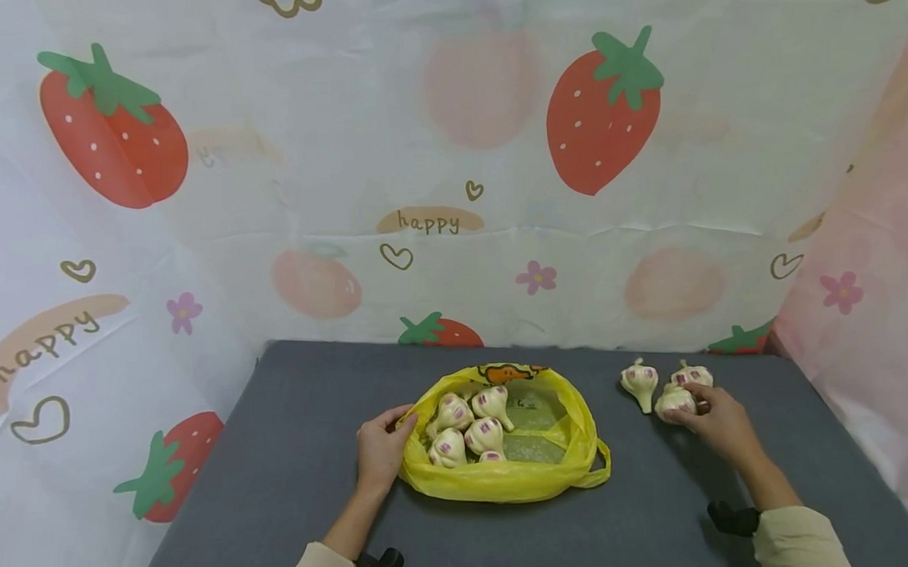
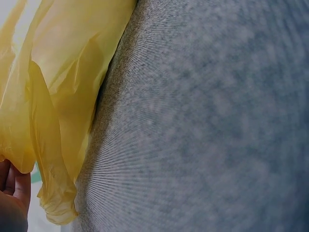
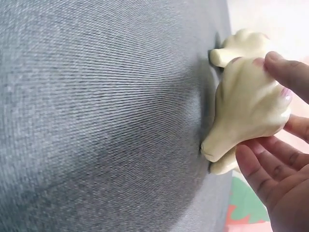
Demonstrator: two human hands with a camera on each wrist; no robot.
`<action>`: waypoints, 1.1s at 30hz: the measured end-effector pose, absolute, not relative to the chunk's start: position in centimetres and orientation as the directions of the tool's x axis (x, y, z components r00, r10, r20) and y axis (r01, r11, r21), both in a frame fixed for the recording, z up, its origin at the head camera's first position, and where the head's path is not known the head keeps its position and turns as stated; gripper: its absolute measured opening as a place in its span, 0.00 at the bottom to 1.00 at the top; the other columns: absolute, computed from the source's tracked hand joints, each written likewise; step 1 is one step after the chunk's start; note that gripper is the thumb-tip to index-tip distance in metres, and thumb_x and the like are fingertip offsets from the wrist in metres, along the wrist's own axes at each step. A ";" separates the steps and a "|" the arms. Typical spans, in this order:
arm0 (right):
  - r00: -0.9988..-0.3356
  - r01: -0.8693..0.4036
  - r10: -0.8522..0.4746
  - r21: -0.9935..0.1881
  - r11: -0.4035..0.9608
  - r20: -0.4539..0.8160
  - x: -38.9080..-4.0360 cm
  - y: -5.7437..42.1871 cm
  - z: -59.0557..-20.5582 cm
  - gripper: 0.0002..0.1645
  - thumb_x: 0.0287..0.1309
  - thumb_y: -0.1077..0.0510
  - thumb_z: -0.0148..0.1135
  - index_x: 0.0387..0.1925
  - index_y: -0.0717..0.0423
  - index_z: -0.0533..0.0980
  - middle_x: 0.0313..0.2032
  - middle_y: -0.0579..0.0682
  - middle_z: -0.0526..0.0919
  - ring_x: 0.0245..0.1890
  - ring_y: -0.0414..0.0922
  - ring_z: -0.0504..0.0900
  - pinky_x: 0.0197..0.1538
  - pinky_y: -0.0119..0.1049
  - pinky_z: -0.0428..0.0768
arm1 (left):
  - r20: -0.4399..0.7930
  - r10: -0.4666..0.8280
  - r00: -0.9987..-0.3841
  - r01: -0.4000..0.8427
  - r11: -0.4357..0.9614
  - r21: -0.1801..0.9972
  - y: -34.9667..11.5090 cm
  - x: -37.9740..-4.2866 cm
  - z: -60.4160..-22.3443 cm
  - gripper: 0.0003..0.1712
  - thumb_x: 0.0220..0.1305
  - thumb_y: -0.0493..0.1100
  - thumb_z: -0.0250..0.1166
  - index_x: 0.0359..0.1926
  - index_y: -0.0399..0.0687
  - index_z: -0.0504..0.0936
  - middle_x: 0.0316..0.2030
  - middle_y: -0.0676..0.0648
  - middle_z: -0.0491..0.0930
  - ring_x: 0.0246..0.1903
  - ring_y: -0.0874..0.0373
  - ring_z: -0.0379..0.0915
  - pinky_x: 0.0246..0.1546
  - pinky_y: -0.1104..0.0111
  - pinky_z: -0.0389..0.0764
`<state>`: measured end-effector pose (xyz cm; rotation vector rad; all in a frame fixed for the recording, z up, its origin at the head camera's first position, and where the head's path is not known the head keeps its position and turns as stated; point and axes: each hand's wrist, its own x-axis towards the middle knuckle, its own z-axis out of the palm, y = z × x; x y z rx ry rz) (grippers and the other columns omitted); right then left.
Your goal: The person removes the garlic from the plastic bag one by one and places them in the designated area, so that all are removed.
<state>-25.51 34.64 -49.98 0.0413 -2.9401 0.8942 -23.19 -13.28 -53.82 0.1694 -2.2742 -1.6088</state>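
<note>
A yellow plastic bag (image 1: 506,484) stands wide open on the dark grey table, several garlic bulbs (image 1: 485,435) lying in its left half. At the bag's left rim, my left hand (image 1: 381,451) pinches the plastic; in the left wrist view its fingers (image 2: 20,186) show only at the lower left corner, by the yellow folds. Over on the right, my right hand (image 1: 717,424) grips a pale garlic bulb (image 3: 248,101) between thumb and fingers, its stem end low against the cloth. Beside it lie a garlic bulb (image 1: 640,383) to the left and another garlic bulb (image 1: 692,373) just behind.
Dark grey cloth covers the table (image 1: 300,397). A strawberry-printed curtain (image 1: 498,257) rises along the back edge and both sides. The bag's handle loop (image 1: 599,470) sticks out at its right. Dark wrist straps (image 1: 735,519) sit below both hands.
</note>
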 end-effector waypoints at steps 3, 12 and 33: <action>-0.997 -0.051 -0.011 -0.546 0.836 0.075 -25.6 34.6 -50.2 0.41 0.58 0.46 0.69 0.62 0.70 0.70 0.47 0.73 0.78 0.45 0.64 0.81 0.35 0.46 0.80 | 0.210 -0.293 -0.933 0.101 0.347 0.932 -13.3 -23.3 -53.9 0.12 0.61 0.41 0.69 0.43 0.41 0.88 0.39 0.40 0.88 0.35 0.53 0.83 0.30 0.80 0.77; -0.998 -0.047 -0.019 -0.529 0.847 0.057 -25.9 34.6 -50.3 0.43 0.58 0.45 0.68 0.65 0.70 0.67 0.51 0.76 0.76 0.46 0.65 0.80 0.38 0.51 0.79 | 0.214 -0.301 -0.929 0.098 0.359 0.928 -13.3 -23.3 -54.0 0.11 0.61 0.41 0.70 0.43 0.42 0.89 0.39 0.41 0.88 0.34 0.56 0.82 0.30 0.80 0.77; -0.995 -0.080 -0.041 -0.512 0.855 0.086 -25.1 34.2 -48.4 0.40 0.62 0.43 0.64 0.63 0.69 0.67 0.51 0.75 0.72 0.49 0.69 0.77 0.43 0.59 0.78 | 0.214 -0.294 -0.932 0.100 0.357 0.929 -13.2 -23.3 -53.9 0.11 0.61 0.42 0.69 0.43 0.41 0.89 0.40 0.40 0.88 0.34 0.54 0.82 0.29 0.79 0.77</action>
